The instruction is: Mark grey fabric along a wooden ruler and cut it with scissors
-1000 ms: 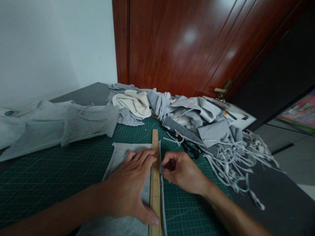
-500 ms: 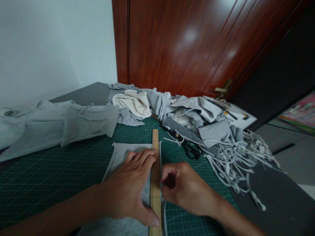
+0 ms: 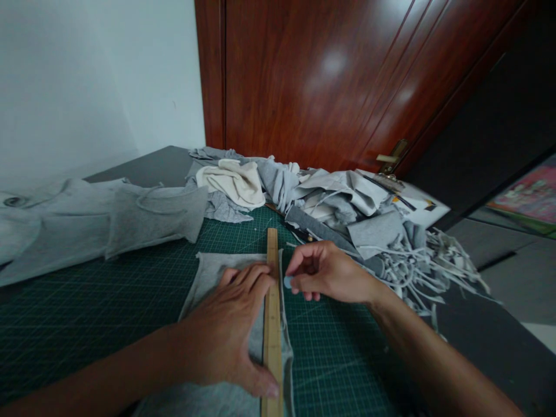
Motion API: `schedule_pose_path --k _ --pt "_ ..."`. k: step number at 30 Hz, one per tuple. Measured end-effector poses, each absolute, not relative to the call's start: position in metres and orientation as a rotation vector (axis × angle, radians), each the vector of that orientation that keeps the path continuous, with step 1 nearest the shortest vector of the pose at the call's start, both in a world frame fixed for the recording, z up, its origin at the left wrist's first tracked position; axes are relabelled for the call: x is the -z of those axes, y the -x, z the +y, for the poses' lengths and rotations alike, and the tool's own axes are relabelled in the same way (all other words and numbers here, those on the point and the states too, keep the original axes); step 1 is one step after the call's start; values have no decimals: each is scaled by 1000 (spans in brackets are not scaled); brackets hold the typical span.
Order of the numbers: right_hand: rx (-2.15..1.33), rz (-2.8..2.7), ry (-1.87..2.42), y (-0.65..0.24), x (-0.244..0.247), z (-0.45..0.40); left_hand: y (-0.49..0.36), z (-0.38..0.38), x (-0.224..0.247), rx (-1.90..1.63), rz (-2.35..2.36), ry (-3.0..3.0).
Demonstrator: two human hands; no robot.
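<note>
A wooden ruler (image 3: 272,307) lies lengthwise along the right side of a grey fabric piece (image 3: 211,278), which is spread on a green cutting mat (image 3: 330,359). Pressing down on the ruler and fabric is my left hand (image 3: 234,330), its fingers and thumb spread apart. Just right of the ruler, near the fabric's edge, my right hand (image 3: 325,272) pinches a small light-blue disc (image 3: 287,282) between thumb and fingertips. The disc looks like tailor's chalk.
Crumpled grey and cream cloth (image 3: 234,182) is heaped at the back. Cut fabric strips (image 3: 403,266) lie at the right, near a clipboard with paper (image 3: 423,202). Grey garment pieces (image 3: 156,214) rest at the left. A wooden door (image 3: 304,81) stands behind.
My right hand has moved up along the ruler, away from me, and the disc now shows in its fingers. It now covers the black scissors. My left hand stays on the ruler.
</note>
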State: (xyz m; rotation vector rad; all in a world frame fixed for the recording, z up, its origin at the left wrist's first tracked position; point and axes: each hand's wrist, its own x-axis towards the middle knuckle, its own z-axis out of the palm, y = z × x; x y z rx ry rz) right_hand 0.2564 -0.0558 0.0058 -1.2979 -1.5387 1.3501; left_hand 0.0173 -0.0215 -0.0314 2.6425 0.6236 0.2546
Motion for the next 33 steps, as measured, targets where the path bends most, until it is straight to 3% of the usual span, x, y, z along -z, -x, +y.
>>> schedule_pose_path --k 13,33 --pt "-1205 -1441 1204 -267 17 -29 -15 -19 28 -260 554 -2625" --pt "-1412 -1633 1454 -252 19 -23 -14 -21 22 -135 590 -2588"
